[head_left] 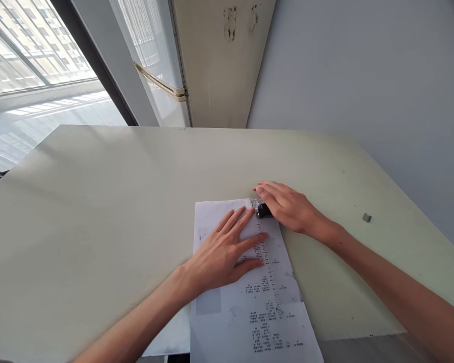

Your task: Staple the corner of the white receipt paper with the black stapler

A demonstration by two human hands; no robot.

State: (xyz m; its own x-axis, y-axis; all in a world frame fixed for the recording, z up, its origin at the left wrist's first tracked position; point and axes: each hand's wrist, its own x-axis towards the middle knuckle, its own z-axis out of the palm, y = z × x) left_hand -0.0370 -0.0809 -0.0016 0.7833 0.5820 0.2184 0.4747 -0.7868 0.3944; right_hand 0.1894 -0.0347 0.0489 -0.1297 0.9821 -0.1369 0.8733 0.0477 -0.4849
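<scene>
Printed sheets of paper (265, 297) lie near the table's front edge, the lower end reaching past the bottom of the view. My left hand (223, 249) rests flat on them with its fingers spread. A black stapler (264, 210) sits over the sheets' upper right edge; only its front end shows. My right hand (287, 204) is closed over the stapler from above, palm down, hiding most of it. The fingertips of my left hand are just beside the stapler's front end.
The pale table (117, 201) spreads out around the sheets. A small grey piece (366, 217), perhaps a strip of staples, lies to the right. Behind the table stand a cabinet with a handle (161, 85), a wall (363, 70) and a window (34, 45).
</scene>
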